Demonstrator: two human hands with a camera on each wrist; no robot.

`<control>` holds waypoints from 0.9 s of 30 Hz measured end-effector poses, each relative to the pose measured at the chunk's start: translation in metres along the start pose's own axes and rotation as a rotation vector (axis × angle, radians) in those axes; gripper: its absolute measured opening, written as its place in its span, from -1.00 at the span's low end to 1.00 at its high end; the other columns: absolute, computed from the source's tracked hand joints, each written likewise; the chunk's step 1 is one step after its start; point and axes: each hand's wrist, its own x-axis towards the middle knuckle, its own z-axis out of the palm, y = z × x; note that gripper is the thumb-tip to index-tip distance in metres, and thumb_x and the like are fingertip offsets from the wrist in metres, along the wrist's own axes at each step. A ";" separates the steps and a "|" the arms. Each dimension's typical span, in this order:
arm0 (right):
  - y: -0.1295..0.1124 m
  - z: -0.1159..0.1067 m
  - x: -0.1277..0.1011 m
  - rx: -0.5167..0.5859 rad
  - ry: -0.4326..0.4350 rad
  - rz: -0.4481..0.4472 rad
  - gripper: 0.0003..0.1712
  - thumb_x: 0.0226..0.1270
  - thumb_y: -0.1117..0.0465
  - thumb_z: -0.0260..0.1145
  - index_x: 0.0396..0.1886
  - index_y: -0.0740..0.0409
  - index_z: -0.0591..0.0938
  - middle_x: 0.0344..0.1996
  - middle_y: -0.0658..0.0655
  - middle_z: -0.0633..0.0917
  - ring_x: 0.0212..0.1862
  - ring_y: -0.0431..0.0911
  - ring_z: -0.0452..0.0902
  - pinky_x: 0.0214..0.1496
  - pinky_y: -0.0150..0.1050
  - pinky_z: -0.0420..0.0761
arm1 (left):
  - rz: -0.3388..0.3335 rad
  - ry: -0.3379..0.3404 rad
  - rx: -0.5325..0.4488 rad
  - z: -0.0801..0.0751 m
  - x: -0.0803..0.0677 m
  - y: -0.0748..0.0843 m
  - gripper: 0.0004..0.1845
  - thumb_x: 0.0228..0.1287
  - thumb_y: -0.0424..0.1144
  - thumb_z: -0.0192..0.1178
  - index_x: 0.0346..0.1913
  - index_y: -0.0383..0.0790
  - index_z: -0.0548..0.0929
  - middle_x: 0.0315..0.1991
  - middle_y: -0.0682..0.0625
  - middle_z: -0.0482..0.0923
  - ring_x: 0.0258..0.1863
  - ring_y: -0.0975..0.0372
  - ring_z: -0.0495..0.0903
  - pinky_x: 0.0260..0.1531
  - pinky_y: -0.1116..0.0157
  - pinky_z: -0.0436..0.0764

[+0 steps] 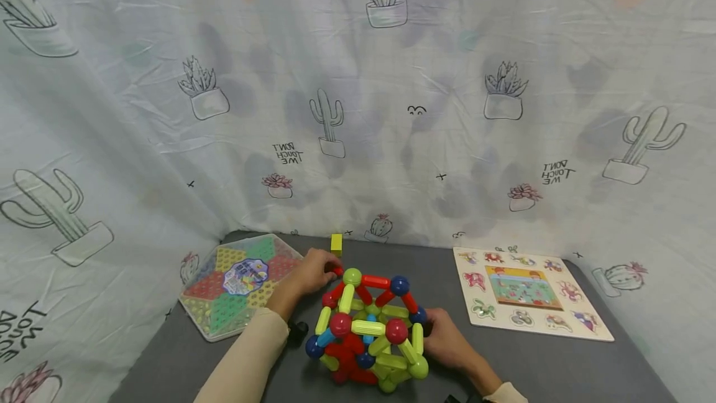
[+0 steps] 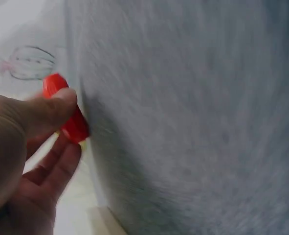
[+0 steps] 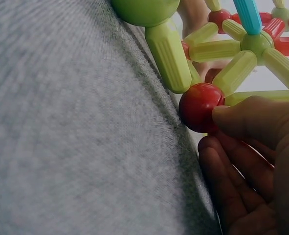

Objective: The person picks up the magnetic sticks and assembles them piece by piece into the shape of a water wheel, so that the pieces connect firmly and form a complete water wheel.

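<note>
A dome-like structure of magnetic sticks and balls (image 1: 366,334), in red, yellow-green and blue, stands on the grey table (image 1: 531,365) near its front. My left hand (image 1: 330,269) reaches to its upper left and pinches a short red stick (image 1: 337,271) next to the top green ball (image 1: 352,277). The left wrist view shows the thumb and fingers (image 2: 61,105) round that red stick (image 2: 75,125). My right hand (image 1: 431,328) holds the structure's right side low down. In the right wrist view its thumb (image 3: 252,117) and curled fingers grip a red ball (image 3: 199,106) joined to yellow-green sticks (image 3: 169,56).
A hexagonal box of coloured pieces (image 1: 237,285) lies at the left. At the right lies a wooden puzzle board (image 1: 531,294). A small yellow block (image 1: 336,244) stands at the back edge. A cactus-print cloth (image 1: 358,111) hangs behind and to both sides.
</note>
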 end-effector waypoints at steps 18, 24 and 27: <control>-0.008 0.000 0.000 0.007 0.023 -0.025 -0.78 0.26 0.35 0.61 -0.45 0.13 0.70 -0.52 -0.22 0.58 -0.43 -0.38 0.48 -0.36 -0.40 0.53 | -0.211 0.128 -0.730 -0.091 -0.054 0.157 -0.68 0.52 -0.26 0.41 0.22 -0.27 0.77 0.03 -0.13 0.83 0.01 0.09 0.84 0.14 0.12 0.78; -0.005 0.000 -0.001 0.006 0.018 -0.031 -0.82 0.28 0.35 0.60 -0.41 0.11 0.73 -0.51 -0.21 0.62 -0.41 -0.37 0.50 -0.34 -0.39 0.55 | -0.210 -0.120 -0.808 -0.088 -0.053 0.198 -0.69 0.51 -0.25 0.42 0.20 -0.29 0.76 -0.05 -0.08 0.83 -0.07 0.03 0.85 0.08 0.04 0.81; -0.005 0.000 -0.001 0.009 0.013 -0.030 -0.88 0.30 0.32 0.60 -0.35 0.13 0.77 -0.48 -0.19 0.66 -0.39 -0.37 0.53 -0.31 -0.38 0.59 | -0.233 -0.163 -0.813 -0.080 -0.051 0.210 -0.73 0.48 -0.29 0.43 0.13 -0.31 0.78 -0.13 -0.09 0.84 -0.14 0.01 0.87 0.04 0.05 0.82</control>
